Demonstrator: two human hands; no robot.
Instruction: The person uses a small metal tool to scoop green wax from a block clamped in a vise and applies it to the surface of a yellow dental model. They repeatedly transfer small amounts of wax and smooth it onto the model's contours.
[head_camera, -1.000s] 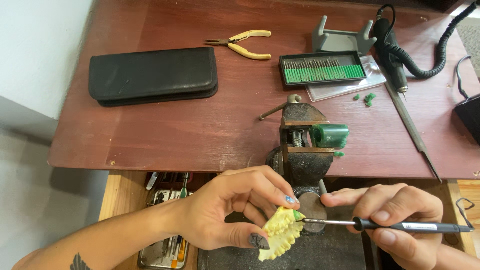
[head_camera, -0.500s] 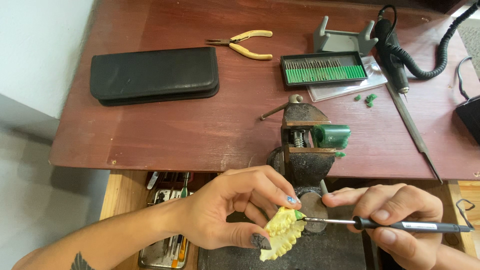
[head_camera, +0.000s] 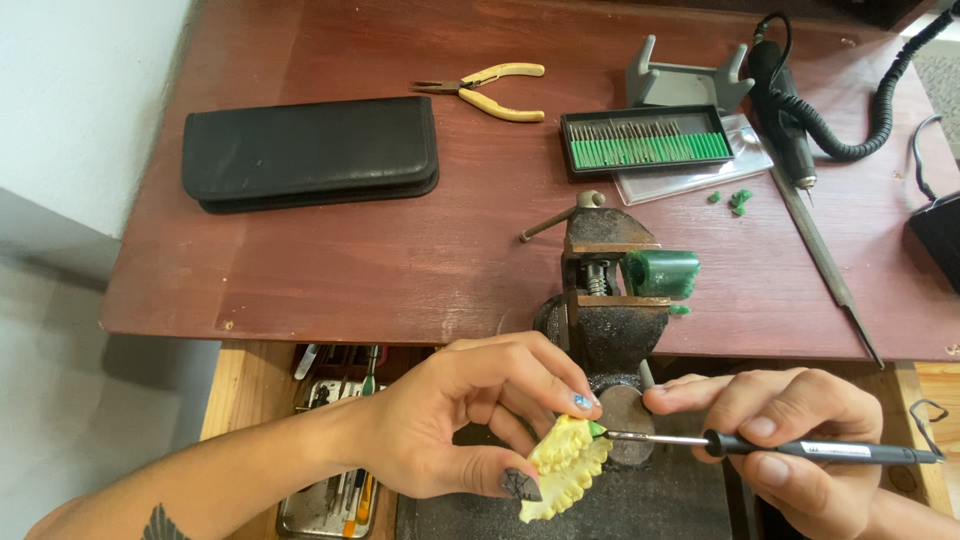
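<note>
The reddish wooden desk is stretching away beyond both hands, smooth and slightly worn at its near edge. Far ahead of the left hand a flat black case is lying crosswise. Straight ahead, between the two hands, a dark metal vise is gripping a green block.

The left hand is curling round a pale yellow dental cast, fingers and thumb clamped on it, the rows of matte, knobbly teeth facing toward the right hand. The right hand is pinching a slim black-handled tool, closed on its shaft. The tool's long axis is running nearly level, right to left, and its thin metal tip is reaching the cast's upper right edge, apparently at a small green spot there, though that contact is hard to make out.

Beyond the right hand a tray of green-shanked burs is sitting, and yellow-handled pliers further left.
</note>
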